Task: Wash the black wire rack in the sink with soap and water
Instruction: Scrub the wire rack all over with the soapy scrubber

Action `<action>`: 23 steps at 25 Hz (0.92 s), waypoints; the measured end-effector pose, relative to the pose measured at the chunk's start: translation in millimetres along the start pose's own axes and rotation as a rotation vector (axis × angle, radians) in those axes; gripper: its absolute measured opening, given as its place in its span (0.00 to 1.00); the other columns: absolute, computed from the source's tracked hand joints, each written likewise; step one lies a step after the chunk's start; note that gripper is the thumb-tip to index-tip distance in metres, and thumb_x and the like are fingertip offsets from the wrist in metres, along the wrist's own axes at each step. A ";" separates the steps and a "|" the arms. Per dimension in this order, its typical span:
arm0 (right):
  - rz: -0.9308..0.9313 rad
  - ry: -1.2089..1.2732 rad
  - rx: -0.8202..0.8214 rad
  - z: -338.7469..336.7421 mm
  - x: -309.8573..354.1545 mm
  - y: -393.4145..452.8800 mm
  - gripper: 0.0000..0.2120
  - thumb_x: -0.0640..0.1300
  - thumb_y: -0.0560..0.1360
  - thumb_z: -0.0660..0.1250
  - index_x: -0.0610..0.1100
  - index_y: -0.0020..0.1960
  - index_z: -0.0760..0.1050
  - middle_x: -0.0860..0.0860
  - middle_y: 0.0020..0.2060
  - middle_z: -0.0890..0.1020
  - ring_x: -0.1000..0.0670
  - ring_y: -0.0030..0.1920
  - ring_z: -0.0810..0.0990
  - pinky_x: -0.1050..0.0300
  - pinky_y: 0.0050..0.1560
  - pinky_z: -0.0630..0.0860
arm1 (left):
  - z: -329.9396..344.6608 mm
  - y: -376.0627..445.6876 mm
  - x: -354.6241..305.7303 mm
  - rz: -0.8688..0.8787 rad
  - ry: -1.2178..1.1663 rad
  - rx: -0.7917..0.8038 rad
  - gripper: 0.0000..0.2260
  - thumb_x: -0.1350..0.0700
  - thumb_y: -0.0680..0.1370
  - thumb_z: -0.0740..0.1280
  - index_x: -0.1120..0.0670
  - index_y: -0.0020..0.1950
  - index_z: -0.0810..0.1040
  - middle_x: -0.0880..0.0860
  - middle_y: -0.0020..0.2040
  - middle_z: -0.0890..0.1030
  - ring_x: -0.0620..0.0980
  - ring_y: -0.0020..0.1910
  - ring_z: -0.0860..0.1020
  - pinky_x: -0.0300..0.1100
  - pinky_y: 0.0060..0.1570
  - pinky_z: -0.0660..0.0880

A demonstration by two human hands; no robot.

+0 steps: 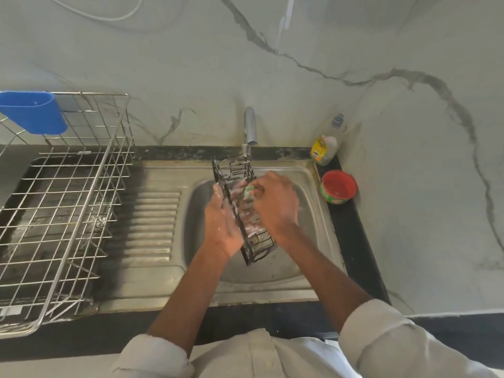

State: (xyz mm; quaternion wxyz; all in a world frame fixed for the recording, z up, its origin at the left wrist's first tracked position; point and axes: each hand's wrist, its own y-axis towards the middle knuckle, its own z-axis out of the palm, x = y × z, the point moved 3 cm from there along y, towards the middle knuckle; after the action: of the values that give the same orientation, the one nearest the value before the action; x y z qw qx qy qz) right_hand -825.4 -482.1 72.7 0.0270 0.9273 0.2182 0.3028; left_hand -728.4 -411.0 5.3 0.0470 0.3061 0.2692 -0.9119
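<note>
Person, seen from above: two bare forearms and two bare hands. Left hand (222, 223): flecks of white soap foam on the back and fingers. Right hand (275, 203): wet sheen. Off-white cloth shirt (261, 356): long sleeves rolled up to the elbows in thick cuffs; front placket running down the chest; fabric lightly creased.

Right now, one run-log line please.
left hand: holds black wire rack | right hand: scrubs with green scrubber | tap: running
</note>
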 end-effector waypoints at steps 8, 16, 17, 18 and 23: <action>-0.008 0.093 0.128 20.0 -15.6 -24.3 0.10 0.35 0.78 0.71 0.47 0.53 0.86 0.53 0.49 0.86 0.55 0.45 0.79 0.66 0.42 0.73 | 2.2 17.0 -6.5 -0.002 0.050 0.011 0.33 0.33 0.85 0.57 0.58 0.78 0.73 0.66 0.77 0.73 0.59 0.61 0.82 0.49 0.55 0.81; -0.220 -0.106 0.153 -8.7 -17.3 -39.9 0.14 0.32 0.71 0.75 0.50 0.50 0.85 0.55 0.47 0.84 0.51 0.49 0.78 0.59 0.45 0.72 | -1.7 20.7 -14.0 -0.053 -0.124 0.007 0.39 0.23 0.80 0.51 0.50 0.70 0.83 0.62 0.71 0.81 0.65 0.66 0.82 0.62 0.63 0.77; -0.167 -0.100 0.106 -10.9 -27.9 -29.2 0.14 0.33 0.72 0.74 0.50 0.51 0.85 0.54 0.47 0.84 0.50 0.49 0.78 0.58 0.45 0.72 | 0.2 19.5 -12.9 -0.063 -0.138 0.033 0.38 0.22 0.79 0.51 0.47 0.74 0.80 0.62 0.72 0.80 0.67 0.68 0.81 0.68 0.63 0.76; -0.092 -0.093 0.054 -9.6 -37.5 -13.0 0.12 0.34 0.74 0.73 0.49 0.52 0.85 0.53 0.48 0.84 0.50 0.51 0.78 0.58 0.46 0.72 | 2.9 18.5 -10.0 -0.081 -0.147 0.067 0.38 0.22 0.79 0.52 0.44 0.77 0.76 0.62 0.74 0.79 0.69 0.70 0.79 0.73 0.64 0.75; 0.036 -0.025 0.084 11.6 -37.3 52.4 0.09 0.38 0.79 0.69 0.47 0.55 0.85 0.51 0.51 0.85 0.49 0.53 0.81 0.54 0.52 0.79 | 4.2 13.2 -2.2 -0.124 -0.028 0.133 0.39 0.21 0.78 0.49 0.41 0.80 0.72 0.60 0.76 0.77 0.69 0.74 0.75 0.80 0.67 0.68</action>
State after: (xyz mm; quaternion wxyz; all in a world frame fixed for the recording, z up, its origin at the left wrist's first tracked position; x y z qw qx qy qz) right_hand -825.3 -544.1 52.3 -0.0147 0.9351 0.2137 0.2822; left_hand -725.5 -424.6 3.2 -0.0264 0.2786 0.2258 -0.9331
